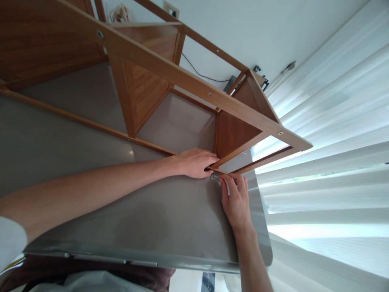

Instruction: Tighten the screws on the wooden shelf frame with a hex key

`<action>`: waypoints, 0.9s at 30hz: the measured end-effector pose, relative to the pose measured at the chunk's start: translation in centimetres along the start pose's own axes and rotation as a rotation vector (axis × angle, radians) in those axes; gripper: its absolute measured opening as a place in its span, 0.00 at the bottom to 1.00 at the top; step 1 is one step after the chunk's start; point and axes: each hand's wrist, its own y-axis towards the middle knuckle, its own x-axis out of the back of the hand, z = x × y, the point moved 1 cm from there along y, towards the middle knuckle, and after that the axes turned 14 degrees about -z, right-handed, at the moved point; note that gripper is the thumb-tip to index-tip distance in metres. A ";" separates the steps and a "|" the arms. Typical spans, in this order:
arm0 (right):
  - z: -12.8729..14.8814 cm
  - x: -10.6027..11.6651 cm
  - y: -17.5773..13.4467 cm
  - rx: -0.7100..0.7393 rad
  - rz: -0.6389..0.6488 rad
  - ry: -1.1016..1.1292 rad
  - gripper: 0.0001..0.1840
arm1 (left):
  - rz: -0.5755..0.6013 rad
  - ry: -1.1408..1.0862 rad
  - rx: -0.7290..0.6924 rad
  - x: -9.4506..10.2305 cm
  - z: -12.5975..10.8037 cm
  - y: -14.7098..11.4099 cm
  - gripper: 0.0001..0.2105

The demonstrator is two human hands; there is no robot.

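A brown wooden shelf unit (170, 73) lies on its side on the grey table (146, 211), its slatted panels standing between long rails. My left hand (197, 163) is closed around the lower rail near the right end, fingers curled over the wood where a panel meets it. Just to the right, my right hand (238, 198) is pinched at the rail's end. A thin bent metal piece (213, 175), looking like a hex key, shows between the two hands, at the right fingertips. The fingers partly hide it.
The upper rail (209, 94) with its bolt holes slants above my hands. White curtains (328, 194) hang past the table's right edge. Behind the shelf are a wall socket (172, 9), a black cable (197, 73) and a bundle of pale strips (120, 14).
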 end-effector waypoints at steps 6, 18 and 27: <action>-0.2 -0.1 -0.1 -0.005 0.010 0.024 0.11 | 0.009 0.001 -0.006 -0.2 0.2 0.0 0.07; -0.7 -0.7 -0.3 -0.083 0.020 0.086 0.09 | 0.028 0.044 -0.012 -0.2 0.0 -0.1 0.18; -0.8 -0.8 -0.3 -0.136 0.006 0.109 0.08 | 0.015 0.036 0.010 -0.5 0.1 -0.1 0.20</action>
